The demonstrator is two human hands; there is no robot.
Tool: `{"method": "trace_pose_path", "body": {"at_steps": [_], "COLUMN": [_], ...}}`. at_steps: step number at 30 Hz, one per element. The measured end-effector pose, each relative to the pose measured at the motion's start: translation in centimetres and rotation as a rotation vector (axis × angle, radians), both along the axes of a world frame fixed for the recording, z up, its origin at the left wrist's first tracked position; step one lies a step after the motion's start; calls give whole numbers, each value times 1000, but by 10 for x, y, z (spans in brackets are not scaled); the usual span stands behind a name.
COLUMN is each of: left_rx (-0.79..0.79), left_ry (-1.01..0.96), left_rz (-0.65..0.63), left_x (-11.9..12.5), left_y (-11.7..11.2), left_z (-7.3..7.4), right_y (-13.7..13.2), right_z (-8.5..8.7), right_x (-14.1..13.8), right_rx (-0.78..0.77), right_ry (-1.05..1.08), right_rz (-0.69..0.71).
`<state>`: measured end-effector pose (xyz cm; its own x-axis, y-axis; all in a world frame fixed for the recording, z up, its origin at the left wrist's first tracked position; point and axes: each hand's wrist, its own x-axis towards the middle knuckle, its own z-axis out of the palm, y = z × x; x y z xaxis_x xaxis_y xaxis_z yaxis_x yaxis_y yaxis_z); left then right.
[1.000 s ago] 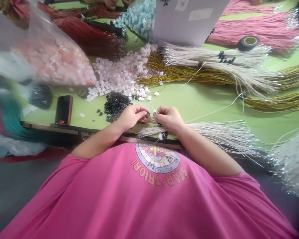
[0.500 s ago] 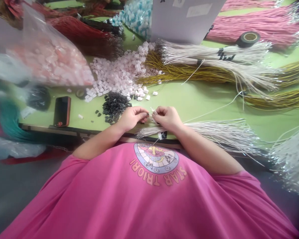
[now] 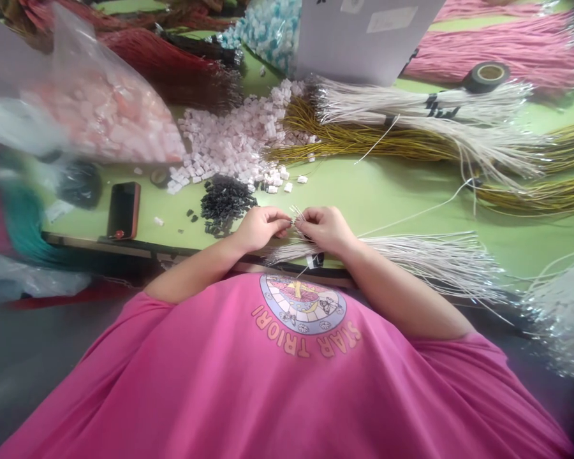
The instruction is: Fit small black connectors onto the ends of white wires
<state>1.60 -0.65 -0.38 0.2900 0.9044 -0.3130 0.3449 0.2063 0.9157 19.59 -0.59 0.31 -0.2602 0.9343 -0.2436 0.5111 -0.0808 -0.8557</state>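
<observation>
Pinching with both hands at the near edge of the green surface (image 3: 373, 191), we hold thin white wire ends: our left hand (image 3: 261, 226) closes fingertips on them, and our right hand (image 3: 326, 228) grips the white wire bundle (image 3: 411, 252), which trails off toward 3 o'clock. A black connector pile (image 3: 224, 204) lies at 10 o'clock of our left hand, pink connectors (image 3: 239, 140) beyond at 12.

bare green table (image 3: 392, 191) ahead, black connectors (image 3: 224, 204) leftward

Both hands meet at the middle, left hand (image 3: 258, 227) and right hand (image 3: 326, 229) with fingertips pinched together.
</observation>
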Motion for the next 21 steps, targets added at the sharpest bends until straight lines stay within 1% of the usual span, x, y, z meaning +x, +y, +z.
{"method": "trace_pose_path", "body": {"at_steps": [2,3,6,7,9,10,11,12,14,15,16,18,21], "left_rx": [52,108,353,431,539,574,597,594,532,509,477,415,343], "left_ry": [75,131,329,390,515,596,694,798,968,986,990,975,953], "left_rz": [-42,-71,-156,-167,-136,-78,8,100,221,232,216,164,145], "left_x": [-1,-2,-17,-26,-54,-72,-92,-111,-147,-162,-173,-186,-186], "left_y": [-1,-1,-4,-4,-6,-7,-7,-7,-6,-5,-4,-1,6], "left_z": [2,4,11,13,16,16,16,14,9,7,4,-1,-1], "right_y": [0,0,2,2,3,4,4,4,3,3,3,2,0], "right_z": [-2,-3,-5,-5,-5,-5,-4,-4,-4,-4,-4,-4,-4], "right_x": [1,2,5,6,7,7,7,7,5,5,4,3,1], "right_rx": [-6,-16,-94,-132,-189,-205,-213,-219,-228,-227,-220,-195,-161], "right_ry": [23,38,120,157,224,250,267,277,278,263,244,205,168], "right_rz": [-8,-23,-101,-119,-133,-132,-130,-128,-118,-111,-102,-86,-75]}}
